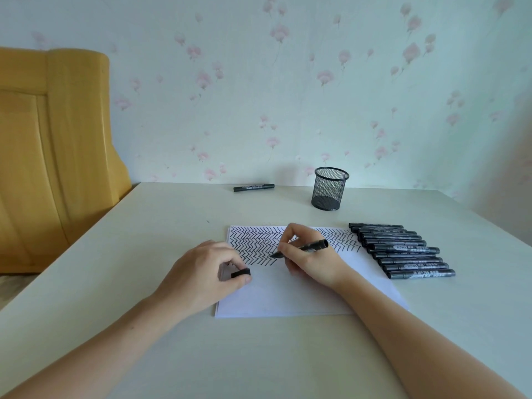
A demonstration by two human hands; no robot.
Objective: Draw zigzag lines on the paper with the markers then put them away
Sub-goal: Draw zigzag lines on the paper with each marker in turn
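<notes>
While the right hand (309, 254) is gripping a black marker (300, 248), tip apparently touching zigzag-covered paper (288, 292), left hand (201, 272) is pinching its cap (240, 273).

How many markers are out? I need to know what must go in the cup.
About 12: roughly ten in a row right of the paper, one by the wall, one in the right hand. The row overlaps, so the count is uncertain.

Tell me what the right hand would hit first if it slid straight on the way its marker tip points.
Probably the left hand, which rests on the white paper left of the right hand; depth is uncertain.
</notes>
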